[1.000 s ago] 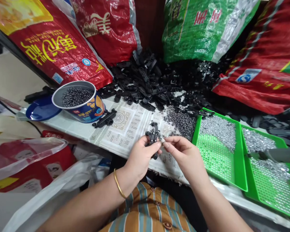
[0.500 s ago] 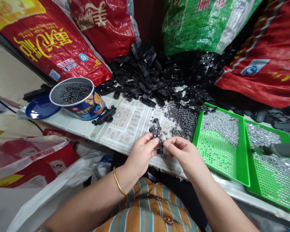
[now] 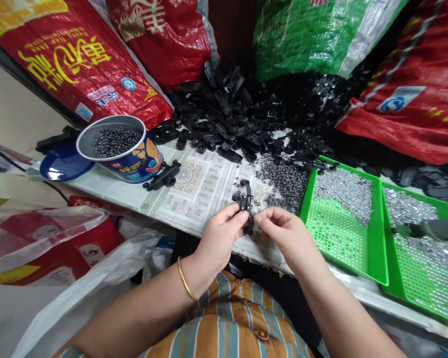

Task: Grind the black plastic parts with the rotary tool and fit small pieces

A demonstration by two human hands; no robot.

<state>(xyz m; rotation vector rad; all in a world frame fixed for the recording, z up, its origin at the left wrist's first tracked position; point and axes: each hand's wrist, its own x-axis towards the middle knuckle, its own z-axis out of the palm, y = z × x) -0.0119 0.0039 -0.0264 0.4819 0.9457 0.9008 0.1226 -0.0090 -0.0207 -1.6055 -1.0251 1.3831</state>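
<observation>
Between thumb and fingers, my left hand (image 3: 224, 231) grips a small black plastic part (image 3: 244, 201) with jointed arms and round ends, held above the table's near edge. My right hand (image 3: 280, 226) is closed in a pinch just right of that part, its fingertips at or very near the part's side. Whatever sits in this pinch is too small to make out. Beyond the hands lies a spread of tiny dark screws or pins (image 3: 283, 181). A similar black assembly (image 3: 163, 175) rests on the tablecloth to the left.
A blue tub (image 3: 134, 164) full of small dark pieces stands at left, by a blue lid (image 3: 67, 164). Black plastic parts (image 3: 224, 119) are heaped at the back below large sacks. Two green trays (image 3: 381, 238) of silvery pieces sit at right, a grey tool (image 3: 438, 229) over one.
The black part has turned slightly in my left hand. My right hand stays pinched beside it, and the view has shifted a little.
</observation>
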